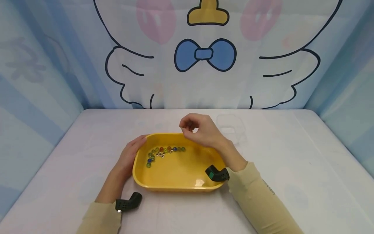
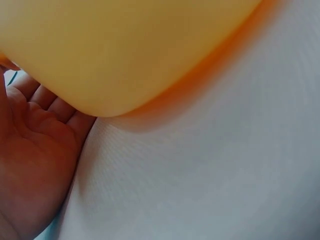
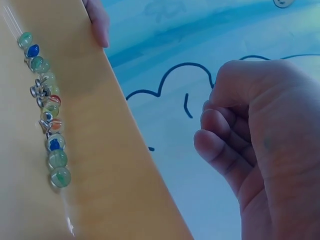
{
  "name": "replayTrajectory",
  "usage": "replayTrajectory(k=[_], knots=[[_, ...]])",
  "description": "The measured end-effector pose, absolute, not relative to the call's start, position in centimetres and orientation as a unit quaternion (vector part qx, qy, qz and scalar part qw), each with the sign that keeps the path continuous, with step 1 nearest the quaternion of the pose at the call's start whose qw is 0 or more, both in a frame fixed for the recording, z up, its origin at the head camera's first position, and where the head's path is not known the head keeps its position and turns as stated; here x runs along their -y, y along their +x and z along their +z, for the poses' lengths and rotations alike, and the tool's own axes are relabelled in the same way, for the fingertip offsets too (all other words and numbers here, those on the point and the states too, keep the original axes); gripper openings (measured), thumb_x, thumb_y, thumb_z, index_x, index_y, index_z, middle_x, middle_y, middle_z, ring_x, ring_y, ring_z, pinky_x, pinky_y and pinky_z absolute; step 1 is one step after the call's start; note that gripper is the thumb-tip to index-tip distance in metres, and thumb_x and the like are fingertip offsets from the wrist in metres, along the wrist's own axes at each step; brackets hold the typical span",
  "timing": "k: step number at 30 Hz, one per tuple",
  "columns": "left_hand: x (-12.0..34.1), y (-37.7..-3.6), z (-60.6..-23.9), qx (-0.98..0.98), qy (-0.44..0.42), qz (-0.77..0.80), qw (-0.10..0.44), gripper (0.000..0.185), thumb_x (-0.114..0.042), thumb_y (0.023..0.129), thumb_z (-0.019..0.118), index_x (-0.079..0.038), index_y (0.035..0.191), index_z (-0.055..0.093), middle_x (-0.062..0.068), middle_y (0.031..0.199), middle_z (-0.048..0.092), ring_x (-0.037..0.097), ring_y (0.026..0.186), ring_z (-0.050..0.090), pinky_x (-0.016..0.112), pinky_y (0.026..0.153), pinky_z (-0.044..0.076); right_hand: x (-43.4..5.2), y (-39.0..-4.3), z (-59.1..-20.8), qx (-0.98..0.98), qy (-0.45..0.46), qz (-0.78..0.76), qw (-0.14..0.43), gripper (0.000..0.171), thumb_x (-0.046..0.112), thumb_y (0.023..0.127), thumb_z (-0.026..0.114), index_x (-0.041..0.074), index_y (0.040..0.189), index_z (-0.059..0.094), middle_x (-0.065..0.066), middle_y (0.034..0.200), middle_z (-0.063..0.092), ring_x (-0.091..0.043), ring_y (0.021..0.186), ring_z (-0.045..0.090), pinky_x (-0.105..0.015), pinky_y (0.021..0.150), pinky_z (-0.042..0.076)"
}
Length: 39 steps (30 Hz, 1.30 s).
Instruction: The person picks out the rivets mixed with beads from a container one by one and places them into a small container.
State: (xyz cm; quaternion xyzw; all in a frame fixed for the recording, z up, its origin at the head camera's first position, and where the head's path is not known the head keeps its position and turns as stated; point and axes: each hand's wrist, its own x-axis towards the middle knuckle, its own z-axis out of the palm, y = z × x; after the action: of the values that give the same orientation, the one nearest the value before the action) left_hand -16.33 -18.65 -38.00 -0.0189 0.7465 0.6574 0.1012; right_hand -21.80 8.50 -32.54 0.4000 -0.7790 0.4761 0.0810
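Many small glass marbles (image 1: pixel 165 151) lie in a curved row with a few little metal pieces inside the yellow tray (image 1: pixel 175 177), toward its far left corner; the tray sits near the middle of the white table (image 1: pixel 292 169). Over the tray's far rim the right hand (image 1: pixel 201 130) hovers with fingers curled, whether pinching anything I cannot tell. Resting against the tray's left rim is the left hand (image 1: pixel 128 157), fingers straight, while a clear plastic box (image 1: pixel 230 128) stands just beyond the right hand.

A staged recording booth: cartoon-printed cloth walls (image 1: pixel 204 65) with a blue bow tie (image 1: pixel 205 54) enclose a white-covered surface (image 1: pixel 292 156) on three sides.
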Motion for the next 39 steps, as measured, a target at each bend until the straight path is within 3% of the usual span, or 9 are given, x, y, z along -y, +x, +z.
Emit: replayTrajectory(k=[39], knots=[[18.6,-16.2,-38.0,-0.741,-0.018,0.663,0.104,0.053,-0.039,0.109,0.037,-0.007,0.149,0.046,0.01,0.15,0.048,0.023,0.137,0.043,0.039,0.117,0.03,-14.3,-22.2,-30.6,0.799,0.293,0.506,0.141,0.009,-0.007,0.089,0.066,-0.003,0.096,0.069,-0.012,0.091,0.067,-0.022,0.075,0.057,-0.02,0.069,0.051]])
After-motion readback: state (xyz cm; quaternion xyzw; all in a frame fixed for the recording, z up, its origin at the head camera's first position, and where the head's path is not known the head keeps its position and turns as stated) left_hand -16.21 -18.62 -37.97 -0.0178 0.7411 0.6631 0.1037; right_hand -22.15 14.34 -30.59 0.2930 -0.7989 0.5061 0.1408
